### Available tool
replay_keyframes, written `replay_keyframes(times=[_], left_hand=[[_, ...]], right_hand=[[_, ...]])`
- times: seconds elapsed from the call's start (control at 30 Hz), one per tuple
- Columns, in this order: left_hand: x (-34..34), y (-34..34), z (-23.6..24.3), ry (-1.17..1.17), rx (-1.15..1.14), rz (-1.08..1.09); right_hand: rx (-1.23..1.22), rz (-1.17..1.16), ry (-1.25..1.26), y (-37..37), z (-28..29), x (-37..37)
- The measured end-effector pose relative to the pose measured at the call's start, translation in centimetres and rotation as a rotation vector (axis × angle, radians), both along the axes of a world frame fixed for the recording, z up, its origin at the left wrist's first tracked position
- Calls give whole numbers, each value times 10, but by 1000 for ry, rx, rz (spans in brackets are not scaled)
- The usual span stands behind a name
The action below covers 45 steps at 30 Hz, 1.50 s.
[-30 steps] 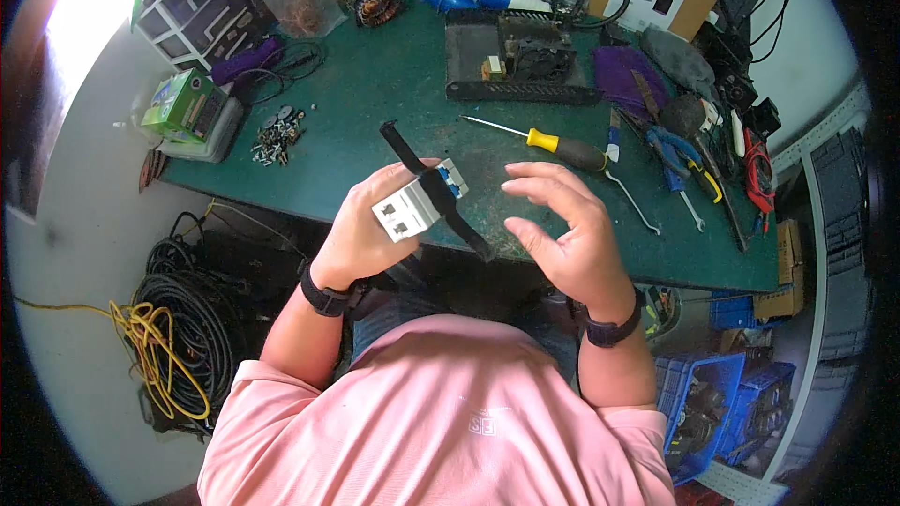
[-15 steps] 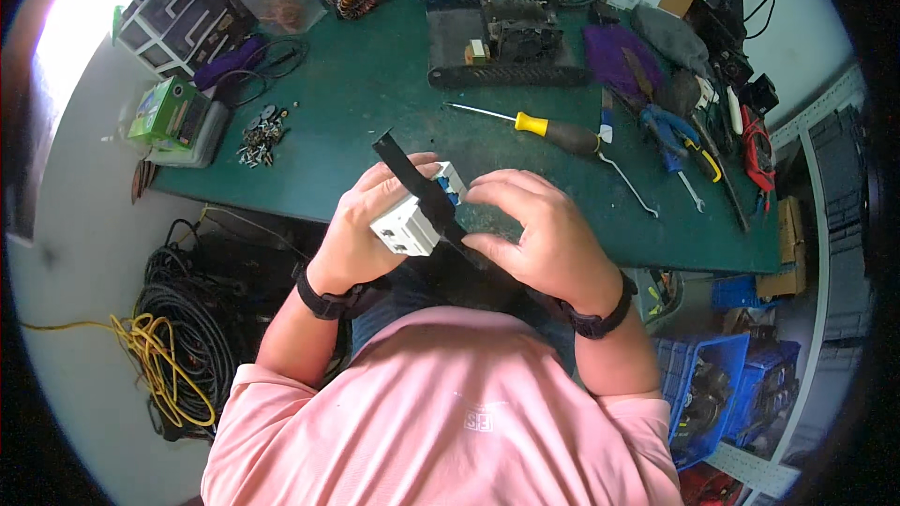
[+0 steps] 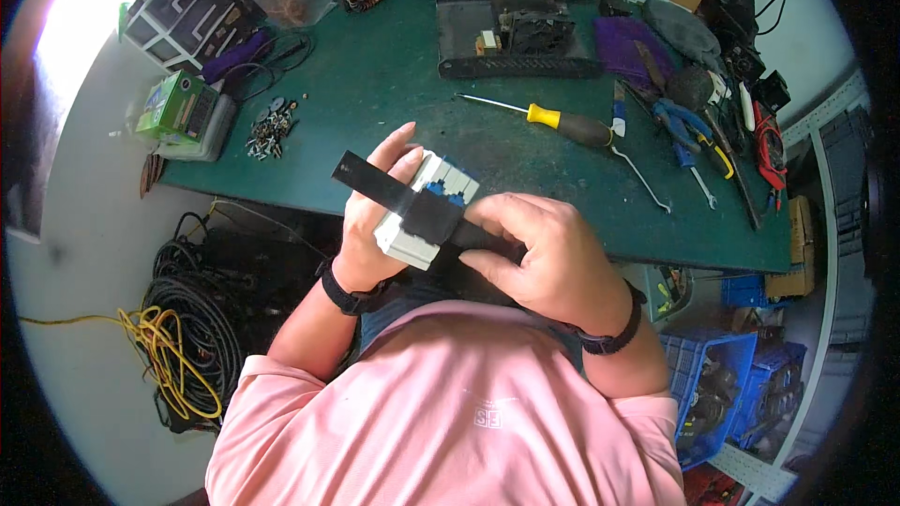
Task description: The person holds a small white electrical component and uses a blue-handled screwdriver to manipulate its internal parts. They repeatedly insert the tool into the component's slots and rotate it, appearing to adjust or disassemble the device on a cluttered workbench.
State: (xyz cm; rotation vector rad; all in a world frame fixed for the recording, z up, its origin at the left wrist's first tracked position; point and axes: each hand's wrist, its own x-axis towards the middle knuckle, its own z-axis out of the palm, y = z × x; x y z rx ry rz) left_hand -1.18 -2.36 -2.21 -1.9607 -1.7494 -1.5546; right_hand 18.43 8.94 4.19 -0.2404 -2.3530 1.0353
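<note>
My left hand (image 3: 364,236) is closed round a white circuit breaker (image 3: 405,245) with two blue toggles, held just in front of the bench's near edge. Its thumb is hidden, while two fingertips rise past the far side of the breaker. Across the breaker's face lies a flat black strip (image 3: 375,189), one end sticking out at the upper left. My right hand (image 3: 558,248) pinches the strip's other end between thumb and bent fingers, beside the breaker's right edge. Black bands circle both wrists.
On the green bench (image 3: 375,94) lie a yellow-and-black screwdriver (image 3: 572,124), a pile of screws (image 3: 270,128), a black metal chassis (image 3: 516,33), and pliers (image 3: 675,122). A green box (image 3: 178,105) stands left. Coiled cables (image 3: 192,328) and blue crates (image 3: 712,384) are below.
The breaker and strip have turned so the blue toggles show more and the strip lies flatter. My right hand has closed onto the strip's lower end. The view has shifted slightly.
</note>
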Motion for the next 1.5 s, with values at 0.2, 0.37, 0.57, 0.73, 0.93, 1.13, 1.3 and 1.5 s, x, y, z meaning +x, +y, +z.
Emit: replay_keyframes(times=[0.2, 0.37, 0.57, 0.73, 0.93, 1.13, 1.3, 1.5], left_hand=[[-3, 3, 2, 28, 18, 56], [-1, 1, 1, -44, -75, 60], [2, 1, 2, -78, -54, 83], [0, 1, 4, 40, -56, 114], [4, 1, -2, -53, -161, 122], [3, 0, -11, -616, -291, -85], [-5, -3, -15, -793, -295, -296], [-7, -9, -15, -935, -408, -443]], right_hand=[[-55, 18, 21, -6, -1, -4], [-67, 11, -34, -7, -1, -3], [-101, -32, -14, -1, -13, -9], [-53, -46, 21, 5, -24, -14], [-168, -64, 8, 2, -17, -14], [-437, 29, -61, 4, -5, -8], [-411, -76, -99, 14, 1, -5], [15, -56, 13, 14, -4, -16]])
